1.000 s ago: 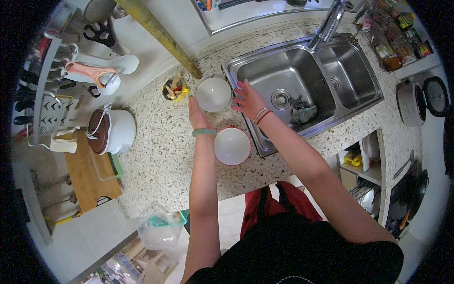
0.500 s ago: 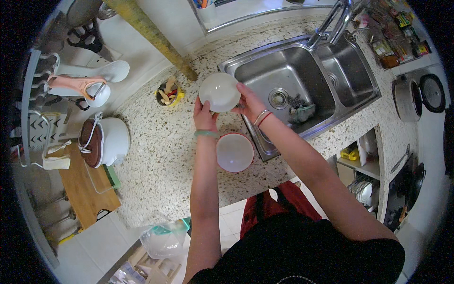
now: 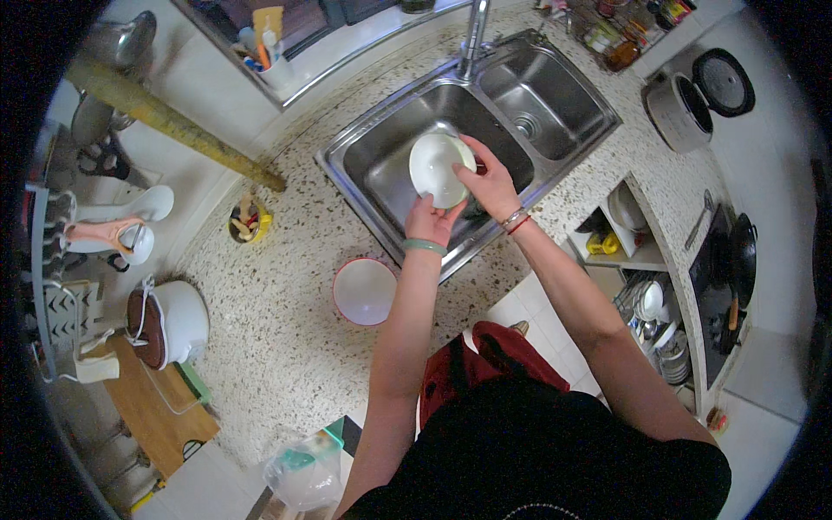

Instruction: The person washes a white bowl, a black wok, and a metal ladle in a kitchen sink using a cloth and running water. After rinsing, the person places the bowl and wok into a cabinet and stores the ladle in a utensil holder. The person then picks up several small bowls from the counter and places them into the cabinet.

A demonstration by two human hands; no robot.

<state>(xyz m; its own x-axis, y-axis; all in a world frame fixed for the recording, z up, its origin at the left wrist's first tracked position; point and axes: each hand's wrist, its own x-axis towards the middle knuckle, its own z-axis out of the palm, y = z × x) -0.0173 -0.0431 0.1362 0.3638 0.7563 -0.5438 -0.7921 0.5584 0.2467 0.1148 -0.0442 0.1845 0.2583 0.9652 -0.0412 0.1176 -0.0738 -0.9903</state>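
A small white bowl (image 3: 436,165) is held over the larger basin of the steel sink (image 3: 381,156), tilted so its glossy inside shows. My left hand (image 3: 432,220), below a green bangle, grips the bowl's near rim with the thumb on top. My right hand (image 3: 489,180) is closed around its right side, thumb on the inner wall. To the left of my left forearm, a larger white bowl with a red rim (image 3: 366,292) sits on the speckled counter (image 3: 269,321). The bowl and my hands hide much of the basin floor.
The tap (image 3: 474,39) rises behind the sink. At the left stand a yellow mug (image 3: 250,220) and a white pot with a brown lid (image 3: 184,322). A yellowish pole (image 3: 191,130) slants down to the counter. An open-lidded cooker (image 3: 680,113) stands right.
Both hands have carried the small bowl from above the counter to above the basin and turned its inside into view. My view has swung rightward. The red-rimmed bowl stays on the counter.
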